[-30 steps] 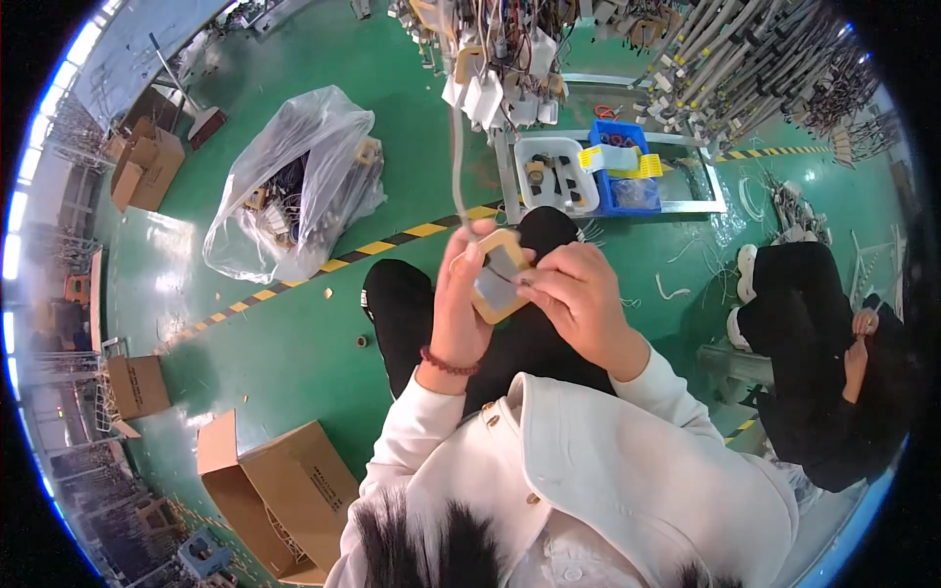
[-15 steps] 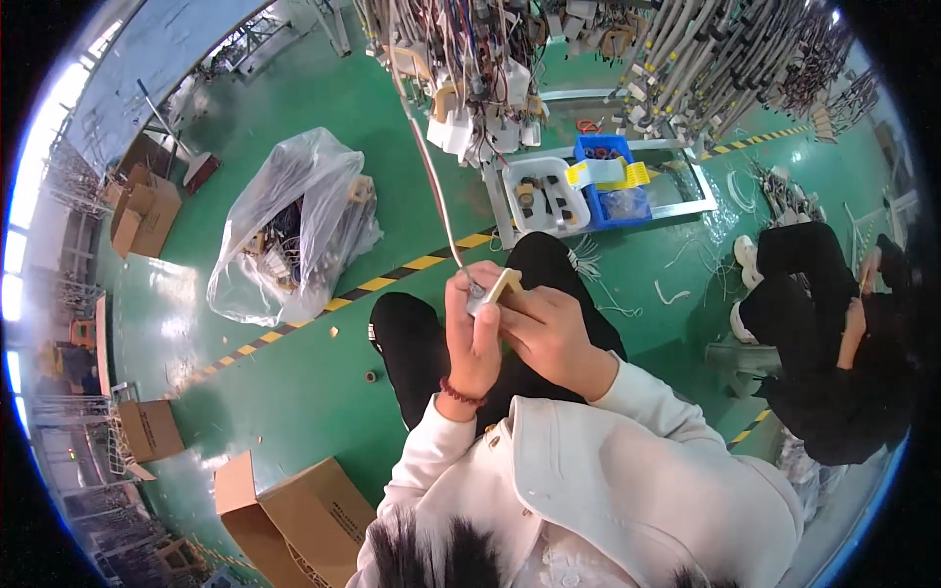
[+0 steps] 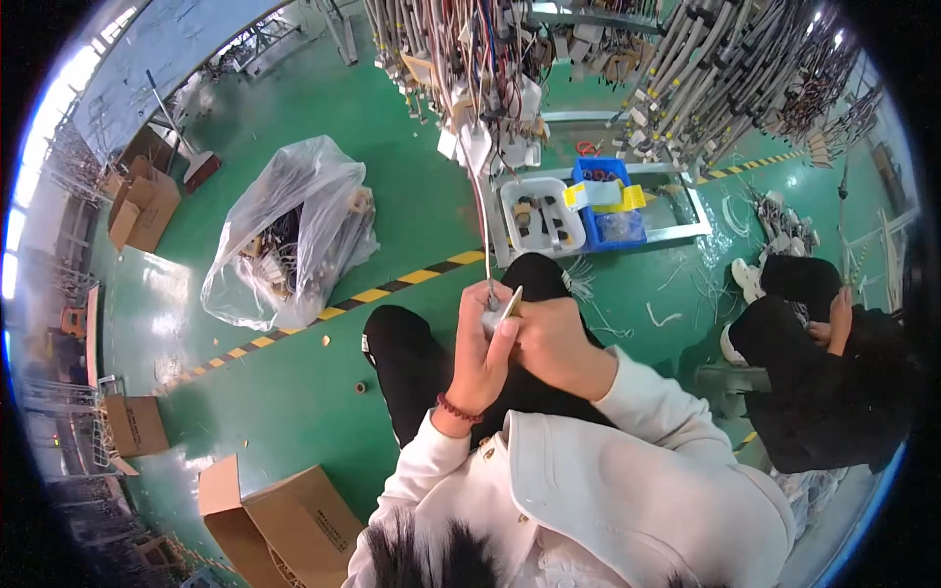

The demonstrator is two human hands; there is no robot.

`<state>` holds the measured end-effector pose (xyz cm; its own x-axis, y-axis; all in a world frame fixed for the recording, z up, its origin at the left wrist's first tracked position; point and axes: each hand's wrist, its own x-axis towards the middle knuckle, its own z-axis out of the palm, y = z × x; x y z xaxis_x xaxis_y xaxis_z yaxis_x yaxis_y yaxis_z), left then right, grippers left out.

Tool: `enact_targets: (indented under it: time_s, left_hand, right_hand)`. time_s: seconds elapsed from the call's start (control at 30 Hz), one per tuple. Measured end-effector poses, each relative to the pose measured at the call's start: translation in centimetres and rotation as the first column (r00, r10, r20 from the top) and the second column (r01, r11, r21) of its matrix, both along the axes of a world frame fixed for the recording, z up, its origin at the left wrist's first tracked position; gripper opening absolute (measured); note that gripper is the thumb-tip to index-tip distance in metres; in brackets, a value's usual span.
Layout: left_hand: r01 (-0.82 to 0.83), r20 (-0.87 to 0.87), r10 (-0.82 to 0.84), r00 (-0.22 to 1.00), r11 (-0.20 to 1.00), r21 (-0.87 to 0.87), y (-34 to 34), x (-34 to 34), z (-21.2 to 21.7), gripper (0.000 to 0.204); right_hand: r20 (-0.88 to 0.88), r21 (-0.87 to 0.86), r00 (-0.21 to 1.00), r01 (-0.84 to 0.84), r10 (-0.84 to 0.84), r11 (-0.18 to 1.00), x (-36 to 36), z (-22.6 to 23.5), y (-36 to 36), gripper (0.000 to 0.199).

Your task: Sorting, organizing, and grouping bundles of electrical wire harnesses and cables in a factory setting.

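A white cable runs down from the hanging harness bundle into my left hand, whose fingers and thumb close round its whitish-grey connector end. A small beige flat piece shows edge-on between my two hands; its exact kind is unclear. Against it lies my right hand, its fingers curled and partly hidden behind the piece and the left thumb. Both hands meet above my lap. Several cables with white connectors dangle just beyond them.
Ahead, a metal frame carries a white tray and a blue bin. A clear plastic bag of harnesses lies left on the floor. Open cardboard box at lower left; a seated co-worker at right.
My hands have shifted slightly right and down with the connector. The beige piece has turned from a broader face to edge-on. The cable hangs straighter, and the right fingers curl more.
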<state>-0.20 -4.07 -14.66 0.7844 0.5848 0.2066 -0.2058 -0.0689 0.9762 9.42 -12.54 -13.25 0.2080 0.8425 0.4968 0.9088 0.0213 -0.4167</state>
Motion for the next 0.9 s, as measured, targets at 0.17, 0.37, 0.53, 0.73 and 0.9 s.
enact_targets:
  time_s: [0.17, 0.37, 0.53, 0.73, 0.9]
  left_hand:
    - [-0.077, 0.106, 0.072, 0.992, 0.996, 0.045, 1.3, -0.4, 0.9, 0.026]
    - [-0.033, 0.030, 0.043, 0.999, 0.964, -0.262, 2.5, -1.5, 0.9, 0.027]
    - [0.170, 0.138, -0.113, 0.984, 0.832, -0.528, 3.7, -2.9, 2.1, 0.037]
    - [-0.002, 0.129, 0.063, 0.990, 0.907, -0.421, 2.6, -2.5, 0.7, 0.022]
    - [-0.062, 0.125, 0.134, 0.983, 0.885, -0.461, 3.1, -2.6, 1.0, 0.019]
  right_hand:
    - [-0.021, 0.280, 0.988, 0.151, -0.151, 0.948, -0.4, -0.8, 1.8, 0.021]
    - [-0.044, 0.176, 0.996, 0.080, -0.074, 0.981, -0.8, 1.0, 3.3, 0.027]
    - [-0.169, 0.248, 0.984, -0.017, 0.060, 0.969, 0.3, 1.5, 3.3, 0.046]
    - [-0.707, 0.099, 0.703, -0.013, 0.079, 0.995, -1.5, -0.1, 4.2, 0.057]
    - [-0.815, 0.164, 0.528, -0.183, 0.238, 0.969, -1.8, 0.3, 4.5, 0.059]
